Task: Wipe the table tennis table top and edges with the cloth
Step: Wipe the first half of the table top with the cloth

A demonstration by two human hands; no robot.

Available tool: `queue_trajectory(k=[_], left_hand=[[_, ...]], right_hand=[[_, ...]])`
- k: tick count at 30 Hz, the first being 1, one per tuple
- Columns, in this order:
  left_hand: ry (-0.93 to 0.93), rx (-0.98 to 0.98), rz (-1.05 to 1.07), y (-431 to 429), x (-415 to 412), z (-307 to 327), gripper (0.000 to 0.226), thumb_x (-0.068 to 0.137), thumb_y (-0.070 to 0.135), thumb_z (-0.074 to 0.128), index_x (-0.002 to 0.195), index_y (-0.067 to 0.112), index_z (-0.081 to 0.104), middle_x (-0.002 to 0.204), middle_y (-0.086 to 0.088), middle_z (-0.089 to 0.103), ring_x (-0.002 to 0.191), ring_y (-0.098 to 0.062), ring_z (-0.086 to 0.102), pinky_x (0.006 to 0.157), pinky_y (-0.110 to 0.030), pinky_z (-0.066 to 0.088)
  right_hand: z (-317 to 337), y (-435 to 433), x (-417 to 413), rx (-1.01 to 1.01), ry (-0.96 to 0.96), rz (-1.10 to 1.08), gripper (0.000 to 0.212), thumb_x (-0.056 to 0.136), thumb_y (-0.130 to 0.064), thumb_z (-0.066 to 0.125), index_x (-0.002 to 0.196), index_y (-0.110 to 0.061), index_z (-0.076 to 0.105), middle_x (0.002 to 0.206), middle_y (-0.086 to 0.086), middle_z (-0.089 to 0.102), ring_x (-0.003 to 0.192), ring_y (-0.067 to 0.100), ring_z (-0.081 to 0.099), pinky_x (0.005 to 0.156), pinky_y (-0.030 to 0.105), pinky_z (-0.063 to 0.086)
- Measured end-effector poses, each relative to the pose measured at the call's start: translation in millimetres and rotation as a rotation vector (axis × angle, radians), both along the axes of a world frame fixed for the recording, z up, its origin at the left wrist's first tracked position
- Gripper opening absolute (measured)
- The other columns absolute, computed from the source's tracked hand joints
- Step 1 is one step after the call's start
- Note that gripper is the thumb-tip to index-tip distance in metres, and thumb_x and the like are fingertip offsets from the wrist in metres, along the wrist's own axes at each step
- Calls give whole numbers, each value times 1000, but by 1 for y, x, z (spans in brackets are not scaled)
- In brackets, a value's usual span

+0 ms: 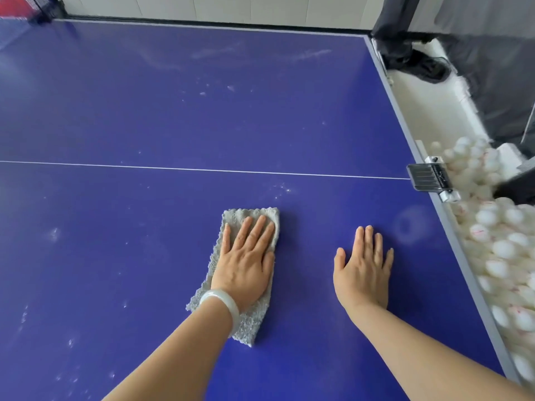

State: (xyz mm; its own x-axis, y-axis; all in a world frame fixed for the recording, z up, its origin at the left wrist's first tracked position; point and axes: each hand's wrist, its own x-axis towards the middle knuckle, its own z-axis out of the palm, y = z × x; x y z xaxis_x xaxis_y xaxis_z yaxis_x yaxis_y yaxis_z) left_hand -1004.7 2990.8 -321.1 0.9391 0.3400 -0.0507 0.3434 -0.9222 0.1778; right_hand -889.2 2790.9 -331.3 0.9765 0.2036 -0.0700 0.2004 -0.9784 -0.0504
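A grey folded cloth [254, 322] lies flat on the blue table tennis table top [173, 111], just below the white centre line [202, 169]. My left hand [246, 261], with a pale bangle at the wrist, presses on the cloth with straight fingers. My right hand [363, 270] rests flat on the bare table to the right of the cloth, fingers straight and holding nothing. White dust specks and smears dot the table top, mostly at the left and far side. The grey table edge [451, 233] runs along the right.
A black clamp [430, 180] grips the right edge at the centre line. Beyond that edge a white trough [428, 105] holds several white balls [503, 247]. Dark netting and fabric [477, 53] hang at the far right. A wall stands behind the table.
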Motion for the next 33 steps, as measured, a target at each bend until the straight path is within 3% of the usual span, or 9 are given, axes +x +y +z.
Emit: queue_trajectory(k=[3, 6, 9, 11, 15, 20, 23, 33], left_hand=[[-58, -54, 147, -37, -3, -1, 58, 103, 37, 21, 158, 28, 3, 164, 10, -4, 152, -19, -9, 121, -50, -4], [-81, -60, -164, -80, -19, -5, 59, 102, 37, 27, 158, 21, 13, 165, 4, 7, 152, -24, 1, 119, -51, 9], [-48, -16, -426, -46, -7, -3, 56, 103, 40, 25, 157, 27, 15, 164, 8, 10, 152, -19, 3, 121, -46, 5], [-65, 20, -359, -9, 16, -1, 56, 103, 40, 24, 157, 28, 16, 164, 9, 9, 152, -18, 2, 123, -43, 2], [-7, 3, -49, 4, 52, -2, 57, 103, 39, 15, 158, 28, 1, 164, 10, -5, 151, -19, -15, 121, -46, -10], [22, 33, -459, -16, 70, -2, 59, 101, 41, 11, 158, 27, 4, 165, 10, -1, 151, -20, -13, 121, -49, -7], [50, 90, -601, -8, 97, 2, 56, 103, 40, 14, 158, 30, 2, 165, 11, -2, 152, -19, -10, 121, -49, -8], [-37, -65, 55, 37, 132, -3, 56, 103, 40, 14, 157, 31, 8, 165, 12, 1, 152, -16, -6, 120, -53, -8]], right_hand=[[-1, 0, -1, -3, -9, 0, 68, 100, -46, 21, 158, -12, 8, 166, 6, 8, 153, 24, 6, 124, 49, 6], [-2, 1, 0, 7, -7, 0, 68, 101, -44, 25, 158, -12, 10, 166, 6, 8, 153, 24, 6, 124, 49, 6], [-3, 0, 0, 11, -21, 7, 67, 101, -43, 29, 158, -12, 13, 166, 6, 11, 153, 24, 8, 124, 49, 7], [-3, 0, -1, 10, -27, -1, 67, 101, -42, 30, 158, -11, 15, 165, 6, 13, 153, 25, 10, 124, 49, 8], [-5, 0, 0, -3, -43, -1, 67, 100, -43, 29, 157, -11, 16, 165, 7, 15, 153, 25, 12, 123, 50, 10], [-3, 2, -1, 1, -38, -4, 67, 100, -42, 31, 157, -10, 16, 165, 7, 14, 153, 25, 11, 123, 50, 9], [-3, 1, 0, -15, -26, -2, 68, 100, -43, 27, 158, -11, 12, 166, 6, 9, 153, 23, 7, 124, 49, 7], [-2, 0, 1, -16, -9, 5, 69, 99, -46, 16, 159, -15, 1, 166, 3, -2, 154, 21, -1, 124, 46, 1]])
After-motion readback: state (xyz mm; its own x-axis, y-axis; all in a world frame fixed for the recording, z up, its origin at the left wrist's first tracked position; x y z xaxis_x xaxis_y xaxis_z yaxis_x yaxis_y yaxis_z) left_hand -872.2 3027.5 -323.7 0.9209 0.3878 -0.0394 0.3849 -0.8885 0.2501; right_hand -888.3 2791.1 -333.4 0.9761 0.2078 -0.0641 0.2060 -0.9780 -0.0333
